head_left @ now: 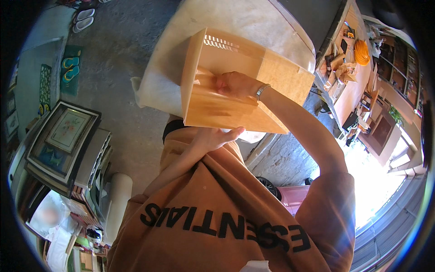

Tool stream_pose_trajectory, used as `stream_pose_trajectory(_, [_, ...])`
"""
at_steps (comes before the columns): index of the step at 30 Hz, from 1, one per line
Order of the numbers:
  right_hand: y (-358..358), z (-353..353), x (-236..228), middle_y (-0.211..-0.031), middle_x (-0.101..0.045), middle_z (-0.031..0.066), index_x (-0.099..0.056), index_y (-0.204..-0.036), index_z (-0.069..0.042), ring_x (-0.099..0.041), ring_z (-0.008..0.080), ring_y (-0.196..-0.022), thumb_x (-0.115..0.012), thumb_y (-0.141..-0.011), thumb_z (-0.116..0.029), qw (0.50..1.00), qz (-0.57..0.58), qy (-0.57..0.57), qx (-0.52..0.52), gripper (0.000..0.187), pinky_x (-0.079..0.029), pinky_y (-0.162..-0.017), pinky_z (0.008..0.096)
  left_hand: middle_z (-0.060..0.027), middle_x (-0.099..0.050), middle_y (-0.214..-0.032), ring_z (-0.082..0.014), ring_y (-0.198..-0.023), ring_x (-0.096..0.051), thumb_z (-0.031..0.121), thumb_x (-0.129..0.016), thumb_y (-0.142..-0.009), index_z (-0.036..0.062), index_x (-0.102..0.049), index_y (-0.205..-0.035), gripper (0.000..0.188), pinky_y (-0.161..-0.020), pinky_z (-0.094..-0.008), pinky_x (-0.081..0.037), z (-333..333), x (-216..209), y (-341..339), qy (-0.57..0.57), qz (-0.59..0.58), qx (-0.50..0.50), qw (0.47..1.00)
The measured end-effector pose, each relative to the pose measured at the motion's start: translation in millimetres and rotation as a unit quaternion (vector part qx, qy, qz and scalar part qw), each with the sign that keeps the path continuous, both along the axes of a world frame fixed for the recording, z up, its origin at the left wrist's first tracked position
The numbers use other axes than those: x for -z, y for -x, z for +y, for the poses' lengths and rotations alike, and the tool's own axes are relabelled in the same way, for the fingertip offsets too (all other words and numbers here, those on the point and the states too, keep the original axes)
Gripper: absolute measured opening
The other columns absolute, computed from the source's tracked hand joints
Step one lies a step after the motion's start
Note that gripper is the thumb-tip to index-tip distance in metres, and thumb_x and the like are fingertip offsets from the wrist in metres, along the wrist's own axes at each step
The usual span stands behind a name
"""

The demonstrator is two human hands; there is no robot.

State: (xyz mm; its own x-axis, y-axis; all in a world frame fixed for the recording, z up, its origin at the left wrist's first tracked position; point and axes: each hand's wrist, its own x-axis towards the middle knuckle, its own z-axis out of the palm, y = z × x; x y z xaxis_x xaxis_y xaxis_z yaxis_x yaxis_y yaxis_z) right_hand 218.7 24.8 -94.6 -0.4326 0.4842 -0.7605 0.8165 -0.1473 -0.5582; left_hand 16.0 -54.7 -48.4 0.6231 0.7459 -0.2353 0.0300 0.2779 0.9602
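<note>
A slotted, light-brown box [275,70], its interior open, sits over a whitish table [235,16].

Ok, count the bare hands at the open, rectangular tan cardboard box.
2: the bare right hand reaches into the open tan cardboard box; the bare left hand, partly hidden, is at the box's edge nearest the brown shirt.

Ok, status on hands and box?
Right hand inside tan box, grip unclear. Left hand at the box's near edge, fingers partly hidden. Right forearm crosses the box's right end.
</note>
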Motion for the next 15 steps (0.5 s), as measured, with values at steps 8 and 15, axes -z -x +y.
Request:
stream_pose_trajectory(8, [4, -6, 9, -0.094, -0.073, 0.0082, -0.072, -0.102, -0.01, -0.068, 0.0268, -0.091, -0.072, -0.089, -0.026, 0.996, 0.032, 0.017, 0.082, 0.02, -0.053, -0.087, 0.0396, -0.0087, -0.071, -0.106, -0.0279, -0.099, -0.065, 0.033, -0.078, -0.085, 0.0037, -0.069, -0.108, 0.038, -0.089, -0.0393, -0.051, -2, 4, -2, -0.04, 0.003, -0.009, 0.999])
stream_pose_trajectory(15, [8, -13, 27, -0.089, -0.073, 0.0106, -0.072, -0.094, -0.012, -0.069, 0.0304, -0.087, -0.071, -0.086, -0.025, 0.996, -0.023, -0.062, 0.064, 0.015, -0.053, -0.082, 0.0424, -0.0097, -0.071, -0.11, -0.0281, -0.101, -0.065, 0.034, -0.077, -0.086, 0.0031, -0.069, -0.111, 0.04, -0.09, -0.0394, -0.051, -2, 2, 1, 0.03, 0.019, 0.031, 0.999])
